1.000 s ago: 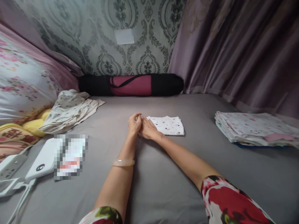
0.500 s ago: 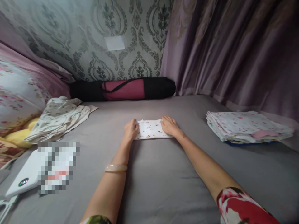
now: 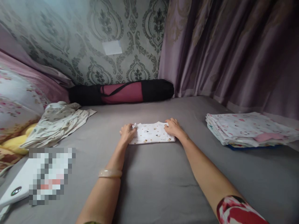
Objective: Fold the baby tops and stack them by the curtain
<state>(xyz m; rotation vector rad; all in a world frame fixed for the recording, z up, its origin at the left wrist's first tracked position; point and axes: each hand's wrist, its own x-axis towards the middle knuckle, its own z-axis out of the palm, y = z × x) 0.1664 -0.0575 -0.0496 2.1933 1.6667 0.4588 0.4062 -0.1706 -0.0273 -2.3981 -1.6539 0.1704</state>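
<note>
A small folded white cloth (image 3: 151, 133) with tiny printed figures lies on the grey bedsheet (image 3: 158, 180) in the middle of the view. My left hand (image 3: 126, 133) pinches its far left corner, fingers closed on the fabric. My right hand (image 3: 172, 128) grips its far right corner in the same way. Both forearms reach forward from the bottom edge, and a pale bangle (image 3: 110, 173) sits on my left wrist.
A stack of folded printed cloths (image 3: 249, 128) lies at the right by the purple curtain (image 3: 233, 49). A crumpled pale garment (image 3: 57, 123) and floral pillows (image 3: 21, 99) are at the left. A black and maroon roll bag (image 3: 121, 92) lies along the wall. A white device (image 3: 16, 186) rests at the lower left.
My hands moved from being together at the cloth's left end to its two far corners and closed on them. The view shifted left and down a little.
</note>
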